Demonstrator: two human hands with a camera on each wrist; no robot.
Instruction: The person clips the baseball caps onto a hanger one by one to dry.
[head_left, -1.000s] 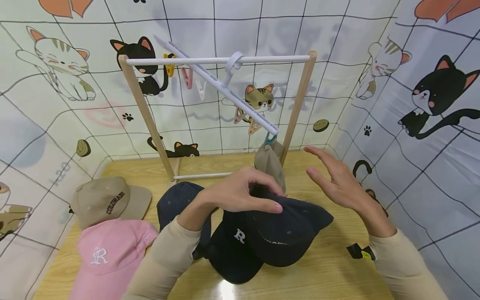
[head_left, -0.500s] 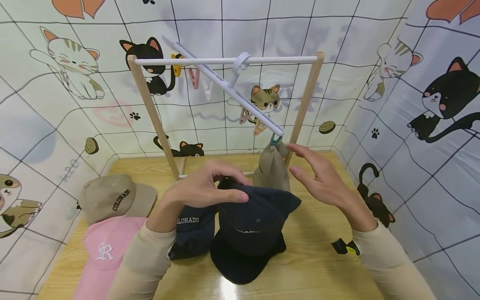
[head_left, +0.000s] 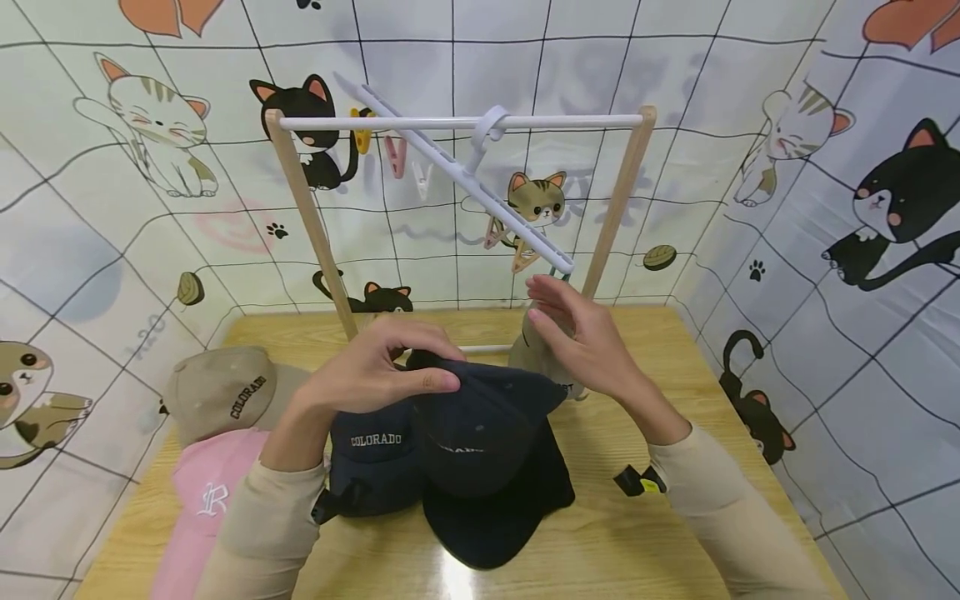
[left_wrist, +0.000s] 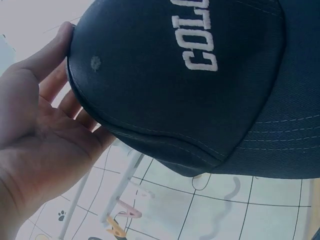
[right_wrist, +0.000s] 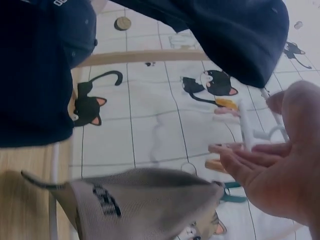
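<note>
My left hand (head_left: 367, 367) pinches the top of a navy baseball cap (head_left: 476, 433) between thumb and fingers, holding it up with the crown toward me. White COLO lettering shows on the cap's front in the left wrist view. My right hand (head_left: 592, 346) is raised with its fingers extended, holding nothing. It is close to a beige cap (right_wrist: 145, 205) that hangs from a teal clip (right_wrist: 232, 192) on a white hanger (head_left: 487, 200). From the head view, this hand covers part of the beige cap. Below the held cap lies a black cap (head_left: 491, 529) on the table.
A navy COLORADO cap (head_left: 375, 471) lies beside the black one. At the left are a beige COLORADO cap (head_left: 217, 392) and a pink cap (head_left: 202, 500). The hanger hooks on a wood-and-white rack (head_left: 322, 250); several coloured clips, including a yellow clip (head_left: 363, 133), dangle from it.
My left hand has carried the navy cap leftward, uncovering more of the black cap. My right hand has moved left, in front of the hanging beige cap.
</note>
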